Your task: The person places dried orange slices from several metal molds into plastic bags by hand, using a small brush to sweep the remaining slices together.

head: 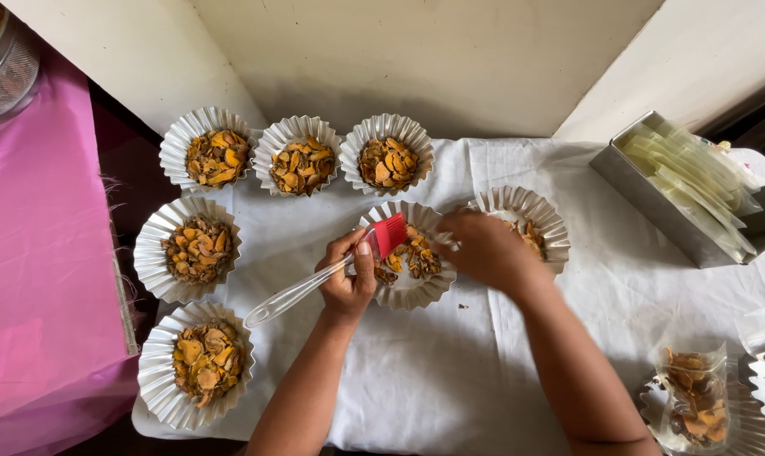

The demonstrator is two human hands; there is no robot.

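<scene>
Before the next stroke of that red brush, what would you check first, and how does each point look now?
1. Left hand grips the brush firmly: ok.
2. Bristles over the middle foil cup, not the white cloth: ok.
3. Right hand steadies that cup's rim: ok.
4. Chips stay inside the cup: not ok, a few crumbs lie on the cloth.
5. Anything on the bristles: cannot tell.
</scene>
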